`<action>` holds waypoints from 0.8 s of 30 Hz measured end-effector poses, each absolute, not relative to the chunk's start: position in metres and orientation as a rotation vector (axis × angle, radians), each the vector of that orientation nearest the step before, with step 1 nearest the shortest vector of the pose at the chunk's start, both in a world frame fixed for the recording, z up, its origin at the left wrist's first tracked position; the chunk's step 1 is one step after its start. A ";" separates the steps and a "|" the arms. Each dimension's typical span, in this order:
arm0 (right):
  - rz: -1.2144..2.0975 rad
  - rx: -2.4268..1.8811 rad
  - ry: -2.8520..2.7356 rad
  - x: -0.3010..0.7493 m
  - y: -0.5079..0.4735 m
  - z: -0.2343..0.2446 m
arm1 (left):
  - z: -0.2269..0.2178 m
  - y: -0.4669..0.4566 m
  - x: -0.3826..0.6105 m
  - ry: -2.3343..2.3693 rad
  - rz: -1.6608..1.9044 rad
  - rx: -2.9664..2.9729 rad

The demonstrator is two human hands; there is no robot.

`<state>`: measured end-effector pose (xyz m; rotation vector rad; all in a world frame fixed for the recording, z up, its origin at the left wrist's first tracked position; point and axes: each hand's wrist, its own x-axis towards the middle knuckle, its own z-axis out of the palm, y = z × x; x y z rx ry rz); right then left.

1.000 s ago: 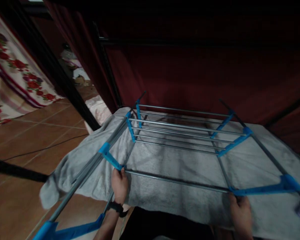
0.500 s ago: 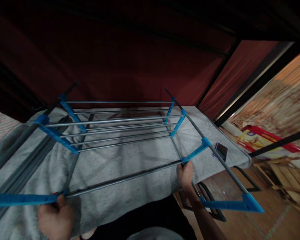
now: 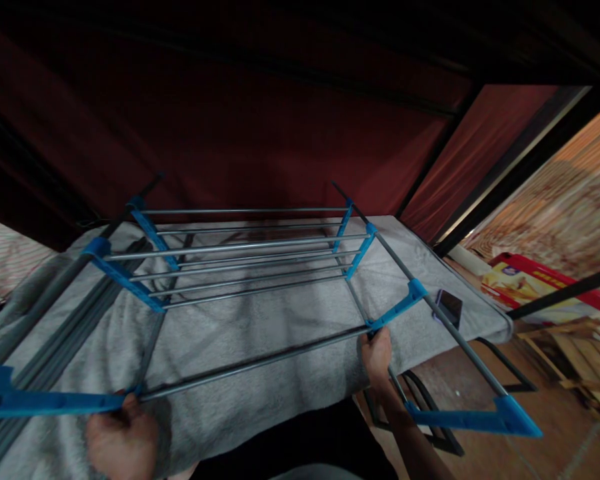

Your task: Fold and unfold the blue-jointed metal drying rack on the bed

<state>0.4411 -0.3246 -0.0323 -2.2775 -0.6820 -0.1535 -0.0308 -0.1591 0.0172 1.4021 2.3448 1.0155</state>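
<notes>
A partly built rack of grey metal tubes and blue brackets (image 3: 240, 247) stands on a grey blanket (image 3: 280, 333). My left hand (image 3: 123, 437) is closed around the inner end of the left front blue bracket (image 3: 55, 402), where a front crossbar (image 3: 255, 363) meets it. At the crossbar's other end, my right hand (image 3: 379, 357) grips the tip of the right blue bracket (image 3: 399, 311). Several crossbars span the brackets farther back. Lower right, another blue bracket (image 3: 475, 421) sits on the right side tube, with no crossbar seen between it and the left side.
Loose grey tubes (image 3: 75, 340) lie bundled on the blanket at the left. A phone (image 3: 449, 309) lies near the blanket's right edge. Beyond it are a red and yellow box (image 3: 545, 283) and wooden slats (image 3: 580, 363). A dark red fabric wall (image 3: 260, 147) rises behind.
The whole scene sits slightly lower and farther right, as the view has shifted. Both hands keep their hold at the ends of the front crossbar.
</notes>
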 end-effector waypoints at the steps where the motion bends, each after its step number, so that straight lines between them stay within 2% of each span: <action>1: -0.148 -2.271 -0.687 0.441 -0.325 -0.032 | 0.019 -0.159 -0.030 2.341 1.020 1.389; 11: 0.024 -2.133 -0.826 0.461 -0.338 -0.028 | 0.013 -0.161 -0.041 2.212 1.062 1.480; 24: -0.038 -2.265 -0.947 0.480 -0.352 -0.044 | 0.017 -0.170 -0.030 2.144 1.132 1.454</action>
